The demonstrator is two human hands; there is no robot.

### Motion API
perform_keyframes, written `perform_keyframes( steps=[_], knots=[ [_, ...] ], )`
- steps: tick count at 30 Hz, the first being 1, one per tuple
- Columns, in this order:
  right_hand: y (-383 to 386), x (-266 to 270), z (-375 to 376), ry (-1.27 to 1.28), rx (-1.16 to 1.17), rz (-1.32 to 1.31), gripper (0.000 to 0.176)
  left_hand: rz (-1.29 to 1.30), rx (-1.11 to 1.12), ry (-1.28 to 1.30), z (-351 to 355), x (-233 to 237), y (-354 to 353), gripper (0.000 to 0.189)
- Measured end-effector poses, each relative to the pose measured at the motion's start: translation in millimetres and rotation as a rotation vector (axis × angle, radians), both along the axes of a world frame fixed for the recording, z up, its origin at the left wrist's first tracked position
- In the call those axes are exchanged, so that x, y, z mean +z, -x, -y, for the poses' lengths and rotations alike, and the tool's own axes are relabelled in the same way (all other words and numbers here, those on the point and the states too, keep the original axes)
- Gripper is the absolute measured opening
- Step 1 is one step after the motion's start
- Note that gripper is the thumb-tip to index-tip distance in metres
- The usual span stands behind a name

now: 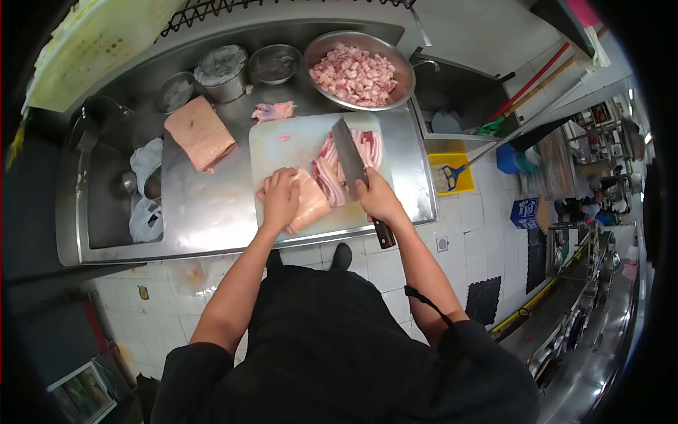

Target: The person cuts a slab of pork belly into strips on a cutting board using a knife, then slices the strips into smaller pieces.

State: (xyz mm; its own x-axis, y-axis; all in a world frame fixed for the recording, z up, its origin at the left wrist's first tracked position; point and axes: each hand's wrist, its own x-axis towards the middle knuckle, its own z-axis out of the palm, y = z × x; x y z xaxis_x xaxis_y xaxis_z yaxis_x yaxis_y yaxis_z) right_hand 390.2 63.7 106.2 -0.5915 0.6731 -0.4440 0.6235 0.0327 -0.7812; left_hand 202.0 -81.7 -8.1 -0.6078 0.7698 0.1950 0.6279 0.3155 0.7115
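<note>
My right hand (pixel 381 201) is closed round the dark handle of a cleaver (pixel 348 155), whose broad blade points away from me over the cutting board (pixel 272 145). My left hand (pixel 282 196) grips a slab of pork belly (pixel 308 205) on the board, fingers bent over its skin side. Cut strips of pork belly (pixel 328 173) lie beside the slab, left of the blade. More strips (pixel 369 150) rest to the right of it. The blade's lower edge is partly hidden by meat and my hand.
A steel bowl (pixel 406 74) of diced pork stands behind the board. Another pork slab (pixel 200 133) and a meat scrap (pixel 274 111) lie on the steel counter (pixel 205 226). Pots line the back. Sinks flank the counter; a yellow bucket (pixel 462 184) stands on the floor at right.
</note>
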Motion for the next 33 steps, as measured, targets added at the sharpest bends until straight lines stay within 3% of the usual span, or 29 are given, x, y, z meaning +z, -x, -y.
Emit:
perform_keyframes(
  steps=[1, 2, 6, 11, 14, 17, 19, 22, 26, 29, 33],
  knots=[
    [1, 6, 11, -0.086, 0.061, 0.061, 0.032, -0.027, -0.017, -0.004, 2, 0, -2, 0.028],
    [-1, -18, 17, -0.426, 0.194, -0.002, 0.031, -0.027, -0.013, -0.001, 1, 1, -2, 0.028],
    [18, 14, 55, -0.358, 0.398, 0.239, 0.031, -0.010, -0.025, 0.030, -3, 4, -4, 0.026],
    [17, 30, 72, -0.249, 0.473, 0.426, 0.030, -0.020, -0.048, 0.007, -5, 3, -6, 0.027],
    [41, 19, 63, -0.234, 0.471, 0.422, 0.030, -0.046, -0.065, 0.027, -9, 2, -1, 0.025],
    [73, -12, 48, -0.337, 0.435, 0.238, 0.031, -0.067, -0.049, -0.007, -12, 0, -4, 0.023],
    [82, -7, 45, -0.326, 0.497, 0.289, 0.033, -0.073, -0.028, -0.048, -12, 1, -2, 0.024],
    [34, 30, 62, -0.208, 0.491, 0.412, 0.029, -0.029, -0.013, -0.008, -10, -1, -6, 0.023],
    [82, -10, 45, -0.309, 0.476, 0.263, 0.030, -0.058, -0.047, -0.066, -6, -3, -7, 0.023],
    [62, -21, 47, -0.324, 0.447, 0.274, 0.031, 0.027, -0.094, -0.086, -8, 2, 1, 0.020],
    [14, 14, 65, -0.226, 0.504, 0.435, 0.033, -0.009, -0.057, -0.061, -7, -1, -2, 0.019]
  ],
)
